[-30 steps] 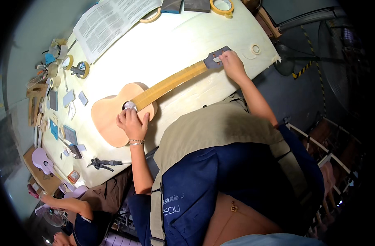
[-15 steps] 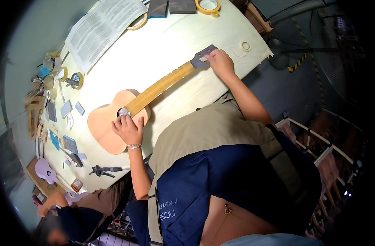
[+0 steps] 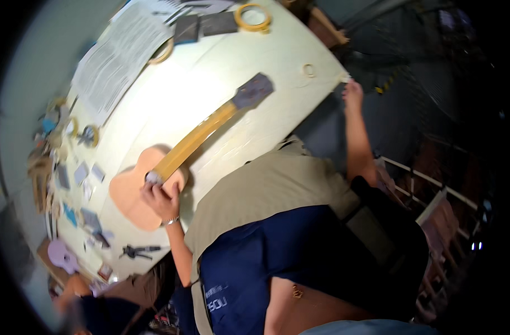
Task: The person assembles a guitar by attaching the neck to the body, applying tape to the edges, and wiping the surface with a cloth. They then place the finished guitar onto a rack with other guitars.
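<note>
Instrument: we see a small unfinished guitar-shaped instrument (image 3: 154,184) lying flat on the pale worktable (image 3: 171,106), its body toward the left and its neck running up and right.
Neck: the yellow-taped neck (image 3: 196,139) ends in a dark grey headstock (image 3: 254,90), which lies free on the table.
Left hand: our left hand (image 3: 161,200) rests on the body at the sound hole, fingers curled over a small grey round part (image 3: 153,177); we cannot tell whether it is actually gripped or only pressed on.
Right hand: our right hand (image 3: 352,89) is at the right edge of the table, well apart from the headstock; motion blur hides whether it is clenched or released.
Clothing: a beige apron (image 3: 266,195) over dark blue fills the lower centre.
Upper table: a printed sheet (image 3: 118,58), two dark sanding sheets (image 3: 202,25) and a roll of yellow tape (image 3: 253,17).
Left edge: small blocks and tape rolls (image 3: 76,151) lie scattered; dark pliers (image 3: 138,251) lie below the body.
Other person: another person's hand (image 3: 76,285) shows at the lower left, near a lilac instrument-shaped piece (image 3: 61,255).
</note>
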`<state>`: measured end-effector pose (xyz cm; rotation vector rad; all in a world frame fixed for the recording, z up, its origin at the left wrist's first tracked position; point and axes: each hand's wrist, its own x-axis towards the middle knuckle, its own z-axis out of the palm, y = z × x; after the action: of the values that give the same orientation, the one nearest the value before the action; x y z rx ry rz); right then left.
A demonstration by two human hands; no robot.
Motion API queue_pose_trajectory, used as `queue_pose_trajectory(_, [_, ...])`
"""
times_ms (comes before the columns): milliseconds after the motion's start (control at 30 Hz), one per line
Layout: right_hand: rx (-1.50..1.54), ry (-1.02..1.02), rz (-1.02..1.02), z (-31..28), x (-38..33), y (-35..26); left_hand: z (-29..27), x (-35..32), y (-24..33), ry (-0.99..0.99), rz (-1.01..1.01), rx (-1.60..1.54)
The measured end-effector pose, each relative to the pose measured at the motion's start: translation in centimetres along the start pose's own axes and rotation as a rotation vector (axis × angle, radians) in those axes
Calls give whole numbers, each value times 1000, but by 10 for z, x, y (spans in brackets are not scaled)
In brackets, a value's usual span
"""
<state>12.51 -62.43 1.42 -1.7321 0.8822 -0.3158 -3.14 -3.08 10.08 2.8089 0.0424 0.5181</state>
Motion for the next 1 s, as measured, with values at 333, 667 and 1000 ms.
queue_pose_trajectory(333, [-58, 197, 272, -21, 65, 76, -6, 12, 6, 465, -410, -369])
queue_pose_trajectory(667, [232, 151, -43, 2, -67, 41, 14, 30, 47, 264, -562, -405])
queue_pose_trajectory(1000, [365, 66, -193, 21, -98, -5, 0, 19, 35, 282, -620, -835])
